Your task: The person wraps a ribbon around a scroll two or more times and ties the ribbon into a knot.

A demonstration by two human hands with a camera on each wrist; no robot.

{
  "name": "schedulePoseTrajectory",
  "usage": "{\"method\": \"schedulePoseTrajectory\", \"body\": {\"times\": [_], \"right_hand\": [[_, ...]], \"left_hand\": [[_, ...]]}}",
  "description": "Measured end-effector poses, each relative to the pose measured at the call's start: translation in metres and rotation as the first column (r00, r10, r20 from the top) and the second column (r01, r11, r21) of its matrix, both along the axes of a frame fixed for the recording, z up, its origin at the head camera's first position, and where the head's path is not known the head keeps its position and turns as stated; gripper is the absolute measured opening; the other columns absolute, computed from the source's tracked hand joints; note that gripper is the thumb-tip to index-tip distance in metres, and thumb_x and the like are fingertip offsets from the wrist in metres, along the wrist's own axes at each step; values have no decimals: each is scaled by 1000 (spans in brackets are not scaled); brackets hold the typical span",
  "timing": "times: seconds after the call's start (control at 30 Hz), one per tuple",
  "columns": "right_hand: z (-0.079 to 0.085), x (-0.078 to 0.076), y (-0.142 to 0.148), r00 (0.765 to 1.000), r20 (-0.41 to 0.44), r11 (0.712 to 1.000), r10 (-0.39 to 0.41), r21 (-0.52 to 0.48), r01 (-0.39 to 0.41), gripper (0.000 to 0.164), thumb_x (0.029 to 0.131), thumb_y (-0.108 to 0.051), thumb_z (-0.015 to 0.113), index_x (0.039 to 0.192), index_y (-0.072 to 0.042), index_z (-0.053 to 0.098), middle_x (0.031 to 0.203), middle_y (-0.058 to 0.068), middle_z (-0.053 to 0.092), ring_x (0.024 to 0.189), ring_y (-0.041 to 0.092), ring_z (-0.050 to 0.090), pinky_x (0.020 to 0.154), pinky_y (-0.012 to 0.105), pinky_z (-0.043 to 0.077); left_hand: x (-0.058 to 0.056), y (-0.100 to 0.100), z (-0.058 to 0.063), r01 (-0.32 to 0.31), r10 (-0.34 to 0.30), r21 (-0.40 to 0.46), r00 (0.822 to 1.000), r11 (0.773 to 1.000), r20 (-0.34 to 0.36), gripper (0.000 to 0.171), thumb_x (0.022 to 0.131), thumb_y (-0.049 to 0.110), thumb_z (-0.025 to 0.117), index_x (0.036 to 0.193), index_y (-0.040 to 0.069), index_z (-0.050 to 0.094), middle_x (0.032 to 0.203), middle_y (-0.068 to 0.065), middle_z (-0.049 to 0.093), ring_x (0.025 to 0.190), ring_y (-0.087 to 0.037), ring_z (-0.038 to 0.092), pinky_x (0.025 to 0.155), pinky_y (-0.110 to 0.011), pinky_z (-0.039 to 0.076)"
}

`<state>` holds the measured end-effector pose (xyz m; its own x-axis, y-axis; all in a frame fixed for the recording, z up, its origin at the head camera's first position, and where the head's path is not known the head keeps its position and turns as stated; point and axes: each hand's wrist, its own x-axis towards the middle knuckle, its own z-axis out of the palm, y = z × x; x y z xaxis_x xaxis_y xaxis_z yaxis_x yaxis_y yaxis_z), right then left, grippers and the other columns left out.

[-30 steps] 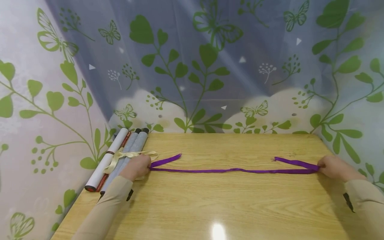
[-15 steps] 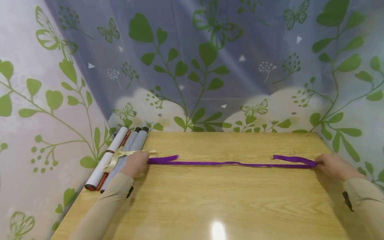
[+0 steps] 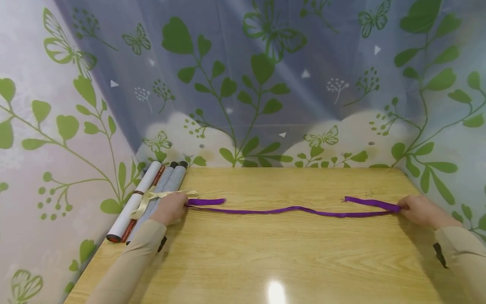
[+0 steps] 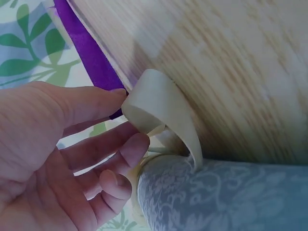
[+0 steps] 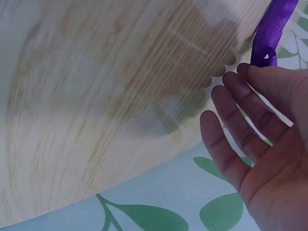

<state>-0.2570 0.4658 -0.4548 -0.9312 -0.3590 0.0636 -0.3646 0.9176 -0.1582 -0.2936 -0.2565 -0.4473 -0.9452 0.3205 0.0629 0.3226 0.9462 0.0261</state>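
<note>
A long purple ribbon point(image 3: 296, 207) stretches across the tabletop between my two hands, with a slight wave along its length. At its left my left hand point(image 3: 171, 208) pinches it between thumb and fingers, and a short loose end points right. My right hand point(image 3: 423, 210) pinches the ribbon at the other side, where a loose end folds back leftward. In the left wrist view, a cream ribbon point(image 4: 154, 96) loops beside my left fingertips and rests by a grey patterned roll point(image 4: 221, 197). In the right wrist view, purple ribbon point(image 5: 274, 31) doubles at my fingertips.
At the table's left edge lie a white scroll point(image 3: 133, 207), a thin red patterned roll point(image 3: 128, 233) and grey rolls, with cream ribbon tied around them. The wooden table point(image 3: 288, 253) meets a leaf-patterned cloth point(image 3: 243, 97) at its back and sides.
The ribbon first shifted slightly towards the back of the table and was drawn nearly straight. Now it hangs slacker, with a wave in the middle. Both hands keep their pinch and have barely moved.
</note>
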Motion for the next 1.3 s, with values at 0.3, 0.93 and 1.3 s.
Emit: {"method": "schedulePoseTrajectory", "body": {"times": [0.3, 0.93, 1.3], "right_hand": [[5, -3, -10, 997, 37, 997, -72, -32, 73, 27, 80, 2, 56, 102, 12, 67, 93, 26, 70, 89, 47, 65, 79, 59, 51], [9, -6, -56, 989, -103, 990, -110, -96, 100, 25, 94, -11, 60, 110, 6, 70, 108, 30, 68, 65, 21, 55, 61, 37, 43], [9, -4, -78, 989, -110, 980, -102, -183, 81, 26, 98, -12, 57, 113, 4, 69, 115, 29, 66, 104, 51, 61, 85, 62, 48]], "left_hand": [[4, -6, 12, -35, 32, 73, 999, 997, 40, 32, 82, 3, 58, 111, 7, 71, 99, -14, 72, 83, -29, 66, 67, -47, 53], [14, -48, 30, -128, 160, 238, 980, 963, -120, 22, 90, 9, 56, 106, 0, 70, 91, -19, 71, 62, -24, 60, 50, -41, 47], [24, -71, 33, -131, 171, 292, 979, 947, -113, 21, 91, 8, 56, 102, -7, 67, 81, -18, 69, 61, -24, 58, 55, -41, 47]]}}
